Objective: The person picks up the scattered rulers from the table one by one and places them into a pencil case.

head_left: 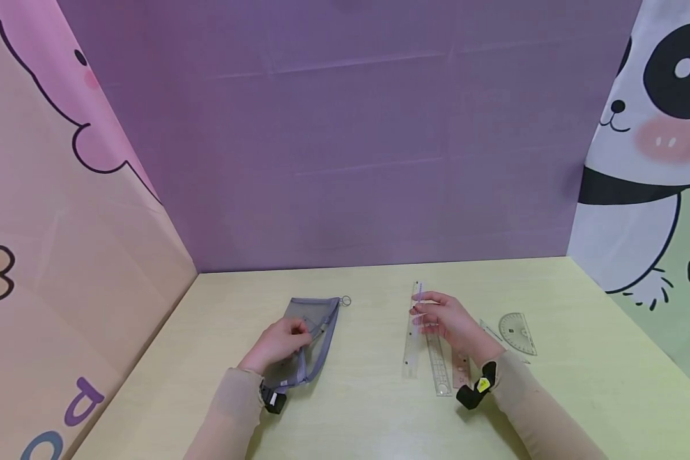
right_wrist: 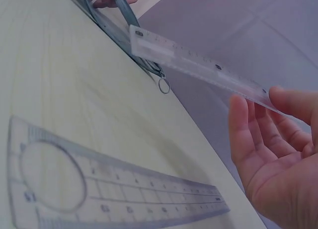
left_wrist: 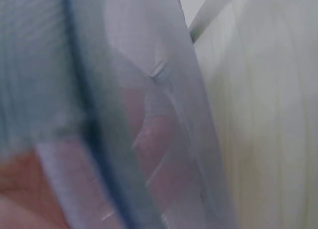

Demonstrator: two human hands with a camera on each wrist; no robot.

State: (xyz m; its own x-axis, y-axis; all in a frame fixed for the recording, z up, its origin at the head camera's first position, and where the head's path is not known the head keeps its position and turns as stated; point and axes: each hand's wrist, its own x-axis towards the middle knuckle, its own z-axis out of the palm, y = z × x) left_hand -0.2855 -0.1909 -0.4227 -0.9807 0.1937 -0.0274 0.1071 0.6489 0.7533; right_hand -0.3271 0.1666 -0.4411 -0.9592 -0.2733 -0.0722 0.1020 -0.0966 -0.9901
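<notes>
A zip pouch [head_left: 316,309] with blue-grey edging and a see-through side lies on the left of the table. My left hand [head_left: 278,345] grips its opening edge; in the left wrist view its fingers [left_wrist: 156,144] show blurred through the clear film. My right hand [head_left: 451,322] pinches a clear straight ruler [right_wrist: 189,62] near one end, between thumb and fingers. In the right wrist view the ruler's free end points toward the pouch and overlaps its edge. Below the right hand lies a second clear ruler [head_left: 439,370] with a round cutout at one end.
A pinkish template ruler [head_left: 460,370] lies beside the second ruler, partly under the right wrist. Farther right are a clear protractor [head_left: 516,333] and a clear set square [head_left: 489,329], partly hidden by the forearm. A metal ring [head_left: 346,300] hangs from the pouch's far corner.
</notes>
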